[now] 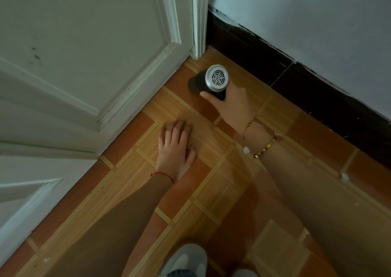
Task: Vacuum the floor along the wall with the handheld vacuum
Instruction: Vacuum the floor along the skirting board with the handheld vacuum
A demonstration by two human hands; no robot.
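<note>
The handheld vacuum (212, 82) is a short black cylinder with a round silver vented end cap facing up at me. My right hand (231, 105) grips its body from the right and holds it nose-down on the floor, close to the corner where the dark baseboard (264, 63) meets the door frame (200, 22). The vacuum's nozzle is hidden under its body. My left hand (176, 147) lies flat on the tiled floor (190, 192), palm down, fingers spread, holding nothing.
A white panelled door (84, 54) fills the left side. The pale wall (306, 12) runs along the right above the baseboard. Small white specks (344, 177) dot the tiles near the baseboard. My light shoes (186, 259) show at the bottom edge.
</note>
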